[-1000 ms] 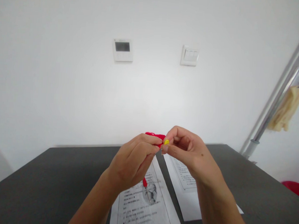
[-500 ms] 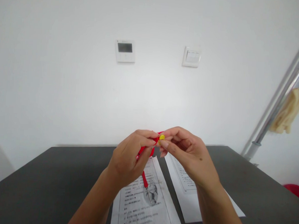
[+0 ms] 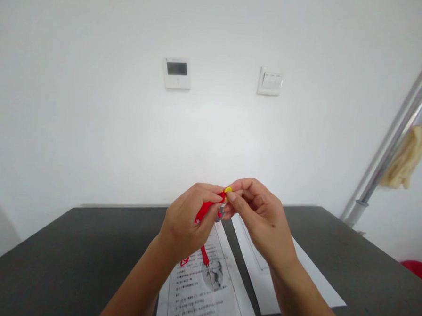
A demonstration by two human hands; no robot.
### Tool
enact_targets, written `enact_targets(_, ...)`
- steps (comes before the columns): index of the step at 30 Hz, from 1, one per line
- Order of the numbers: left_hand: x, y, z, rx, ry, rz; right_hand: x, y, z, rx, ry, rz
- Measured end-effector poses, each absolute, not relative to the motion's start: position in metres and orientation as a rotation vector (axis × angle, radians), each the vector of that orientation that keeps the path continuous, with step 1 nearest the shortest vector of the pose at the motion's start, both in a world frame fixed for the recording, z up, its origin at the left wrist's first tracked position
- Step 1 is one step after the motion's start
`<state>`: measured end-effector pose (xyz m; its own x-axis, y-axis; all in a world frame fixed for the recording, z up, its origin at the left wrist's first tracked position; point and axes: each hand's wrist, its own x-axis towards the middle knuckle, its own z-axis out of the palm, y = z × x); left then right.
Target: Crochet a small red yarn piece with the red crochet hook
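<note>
While the left hand (image 3: pixel 184 218) pinches red yarn (image 3: pixel 204 210), the right hand (image 3: pixel 264 222) grips a small yellow piece (image 3: pixel 228 190) against it, above printed sheets (image 3: pixel 234 315); dark table (image 3: pixel 86 250) stretches beyond both forearms to its side edges.

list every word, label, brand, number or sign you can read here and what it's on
None can be read, so nothing to quote:
Left printed sheet: lines of print, too small and blurred.
Right printed sheet: print partly behind the right hand, too blurred.
Wall panel: dark screen, nothing legible; any marks too small.
Switch plate: any marks too small.
Yellow piece: no legible mark.
</note>
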<state>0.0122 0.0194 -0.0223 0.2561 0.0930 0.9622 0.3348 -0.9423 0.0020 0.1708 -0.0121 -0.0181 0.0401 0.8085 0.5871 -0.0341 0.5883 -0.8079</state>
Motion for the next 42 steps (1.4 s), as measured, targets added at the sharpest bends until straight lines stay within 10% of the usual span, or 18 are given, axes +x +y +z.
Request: enact_targets(42,0.028,0.02,-0.029,-2.188,-0.425,-1.442,0.173,-0.004,-0.02,-1.003,-1.613,0.364)
